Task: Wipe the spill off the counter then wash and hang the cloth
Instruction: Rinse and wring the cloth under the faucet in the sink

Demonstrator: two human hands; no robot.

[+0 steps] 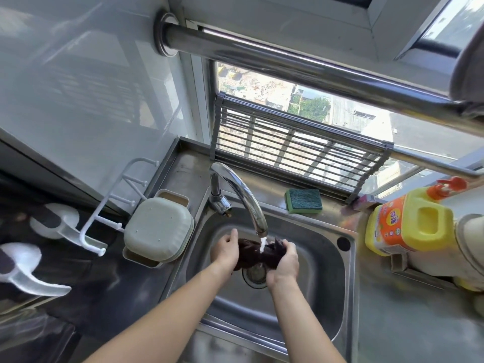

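Observation:
A dark brown cloth (252, 255) is bunched between my two hands over the steel sink (327, 292), above the drain (255, 276). My left hand (225, 251) grips its left end and my right hand (284, 262) grips its right end. Water runs from the curved chrome tap (241, 195) onto the middle of the cloth. A white wall rack with pegs (115, 203) hangs on the left wall.
A green-and-yellow sponge (303, 201) lies on the ledge behind the sink. A yellow detergent jug (411, 221) stands on the right counter. A pale lidded box (158, 229) sits left of the sink. A fold-up rack (293, 148) leans at the window, under a steel rail (288, 58).

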